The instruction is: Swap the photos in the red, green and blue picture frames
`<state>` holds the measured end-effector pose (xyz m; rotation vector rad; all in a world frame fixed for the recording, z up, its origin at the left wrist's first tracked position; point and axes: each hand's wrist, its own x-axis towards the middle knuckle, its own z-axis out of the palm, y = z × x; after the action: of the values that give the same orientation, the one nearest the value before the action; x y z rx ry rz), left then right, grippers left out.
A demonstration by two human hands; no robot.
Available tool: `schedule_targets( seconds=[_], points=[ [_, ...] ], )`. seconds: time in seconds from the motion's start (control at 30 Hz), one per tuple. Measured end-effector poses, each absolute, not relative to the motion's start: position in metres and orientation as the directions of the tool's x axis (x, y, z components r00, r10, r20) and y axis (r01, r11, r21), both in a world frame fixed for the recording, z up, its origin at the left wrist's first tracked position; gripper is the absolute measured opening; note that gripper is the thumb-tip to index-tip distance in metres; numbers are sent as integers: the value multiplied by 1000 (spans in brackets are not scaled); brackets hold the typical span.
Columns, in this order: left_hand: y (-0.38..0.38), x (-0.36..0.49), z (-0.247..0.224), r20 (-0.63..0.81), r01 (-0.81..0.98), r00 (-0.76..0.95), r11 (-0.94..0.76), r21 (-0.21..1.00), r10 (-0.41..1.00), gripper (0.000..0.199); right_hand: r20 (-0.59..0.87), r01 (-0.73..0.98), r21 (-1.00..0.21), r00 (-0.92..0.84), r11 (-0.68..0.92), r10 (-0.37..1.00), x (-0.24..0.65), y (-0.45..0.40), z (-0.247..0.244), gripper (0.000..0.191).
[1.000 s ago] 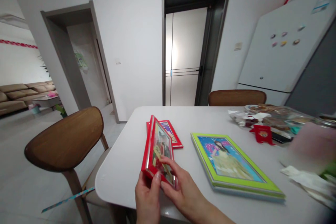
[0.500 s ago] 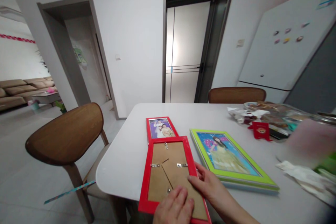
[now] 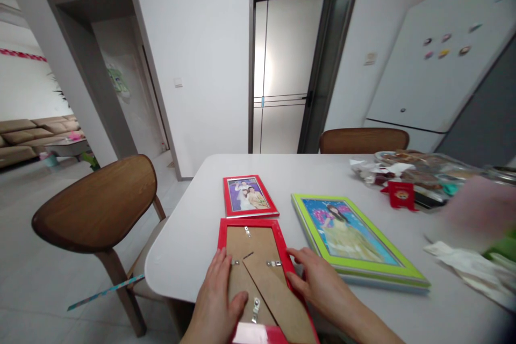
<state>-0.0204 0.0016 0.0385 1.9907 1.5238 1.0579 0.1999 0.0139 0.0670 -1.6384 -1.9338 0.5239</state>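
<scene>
A red picture frame [image 3: 266, 242] lies back side up at the table's front edge, with its brown backboard, metal clips and slanted stand flap showing. My left hand [image 3: 217, 295] grips its left edge, thumb resting on the backboard. On the opposite edge, my right hand [image 3: 316, 279] holds the frame between thumb and fingers. Just beyond its top edge lies another red photo frame [image 3: 229, 199], face up with a picture of people. To the right of my right hand is a stack topped by a green photo frame [image 3: 355, 207] with a picture of someone in a yellow dress.
The white table [image 3: 177, 252] has a rounded left corner. A wooden chair [image 3: 97, 204] stands to its left, another chair [image 3: 363, 141] behind it. At the right lie a red card-like item [image 3: 402, 195], crumpled white tissue [image 3: 463, 266] and plastic-wrapped clutter [image 3: 423, 169].
My left hand has gone from the frame's lower backboard to its left edge. The held frame has shifted down toward me, uncovering the lower edge of the face-up red frame.
</scene>
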Motion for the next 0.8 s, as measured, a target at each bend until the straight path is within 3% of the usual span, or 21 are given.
schedule_targets(
  seconds=[0.17,0.4,0.5,0.63,0.8],
  points=[
    [8,-23,38,252,552,39,-231,801,967,55,192,853,-449,-199,266,961,187,29,62,24],
    [14,-27,32,265,603,65,-250,758,962,49,125,907,-354,-196,228,973,183,37,67,23],
    [13,-26,31,285,592,44,-255,764,957,47,181,920,-300,-205,253,962,178,34,73,22],
    [12,-21,29,296,576,14,-249,779,955,48,266,831,-382,-320,404,909,149,30,76,24],
    [8,-15,28,293,574,-3,-239,783,956,48,207,782,-424,-408,457,889,109,40,73,17]
  ],
)
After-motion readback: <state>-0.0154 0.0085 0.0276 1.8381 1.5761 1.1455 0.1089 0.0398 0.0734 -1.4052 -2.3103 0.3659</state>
